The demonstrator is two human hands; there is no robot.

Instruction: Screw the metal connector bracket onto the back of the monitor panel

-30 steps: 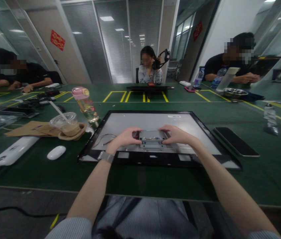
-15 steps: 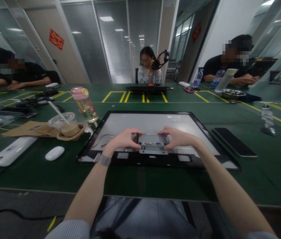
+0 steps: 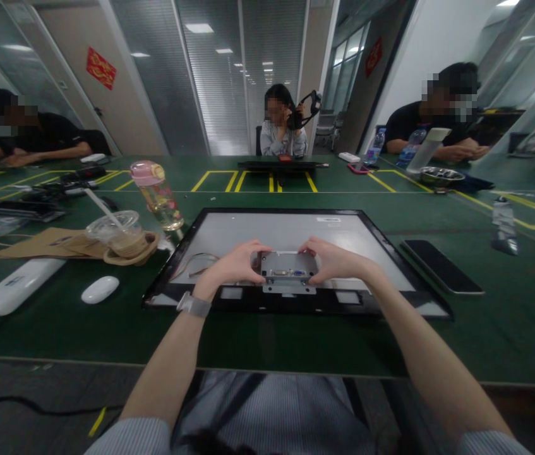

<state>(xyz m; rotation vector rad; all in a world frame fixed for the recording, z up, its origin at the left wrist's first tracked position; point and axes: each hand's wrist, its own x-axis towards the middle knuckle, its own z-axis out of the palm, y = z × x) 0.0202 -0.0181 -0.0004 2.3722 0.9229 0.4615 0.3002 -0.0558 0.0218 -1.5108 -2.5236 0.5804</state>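
Note:
A grey metal bracket (image 3: 288, 264) with video ports along its front side is gripped at both ends, over the lower middle of a flat display panel (image 3: 276, 230). At its left end, my left hand (image 3: 236, 264) is closed with thumb and fingers on the edge. My right hand (image 3: 336, 262) pinches the right end the same way. The panel lies on the table with its pale back up and a black frame around it. Thin wires (image 3: 196, 265) run on the panel left of my left hand. Whether the bracket rests on the panel I cannot tell.
Left of the panel are a plastic cup (image 3: 122, 234), a pink-lidded bottle (image 3: 158, 196), a white oval case (image 3: 100, 290) and a long white device (image 3: 14, 287). A black phone (image 3: 441, 266) lies to the right. Other people sit across the green table (image 3: 267, 347).
The bracket is tilted slightly more, showing more of its upper face, with both hands still on it. The whole view has shifted a little.

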